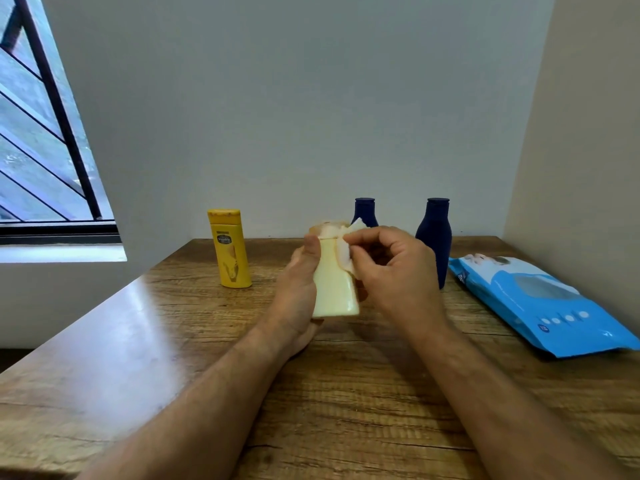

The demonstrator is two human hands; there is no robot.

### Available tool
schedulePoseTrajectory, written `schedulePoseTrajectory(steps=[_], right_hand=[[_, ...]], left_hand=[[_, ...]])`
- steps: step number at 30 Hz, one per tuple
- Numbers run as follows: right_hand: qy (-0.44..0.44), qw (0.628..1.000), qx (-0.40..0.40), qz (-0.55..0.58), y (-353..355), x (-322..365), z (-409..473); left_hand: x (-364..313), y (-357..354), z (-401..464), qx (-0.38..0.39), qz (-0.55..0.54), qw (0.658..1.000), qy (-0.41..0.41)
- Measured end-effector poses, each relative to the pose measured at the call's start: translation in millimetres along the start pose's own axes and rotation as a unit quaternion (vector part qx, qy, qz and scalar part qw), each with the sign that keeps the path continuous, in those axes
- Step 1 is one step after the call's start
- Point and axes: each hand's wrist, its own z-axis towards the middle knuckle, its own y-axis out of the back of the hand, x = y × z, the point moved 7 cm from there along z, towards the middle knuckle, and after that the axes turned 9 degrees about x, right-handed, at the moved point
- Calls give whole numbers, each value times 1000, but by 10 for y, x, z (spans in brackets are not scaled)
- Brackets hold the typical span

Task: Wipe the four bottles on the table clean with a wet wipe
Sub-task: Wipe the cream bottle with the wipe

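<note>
Gripping the pale cream plastic bottle (335, 287) from its left side, the left hand (298, 289) holds it upright above the brown wood-grain counter (346, 393), thumb pressed near the cap. At that bottle's upper right, the right hand (394, 268) pinches a crumpled white wet wipe (346, 252) against its shoulder. Left of the cream bottle stands a yellow plastic bottle (230, 249). Behind it rises a dark blue bottle (365, 211), partly hidden; right of it a second dark blue bottle (437, 237), and farther right a blue wipe pack (540, 303) lying flat.
</note>
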Motion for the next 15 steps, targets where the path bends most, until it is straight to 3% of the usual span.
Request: schedulePoseTrajectory(steps=[3, 9, 15], right_hand=[[26, 998, 34, -37, -60, 73, -18], [-31, 998, -23, 47, 21, -62, 8], [-39, 994, 34, 99, -105, -76, 7]], left_hand=[[-30, 61, 13, -18, 20, 1000, 4], [5, 40, -2, 3, 41, 999, 18], [-53, 62, -7, -23, 72, 997, -10]])
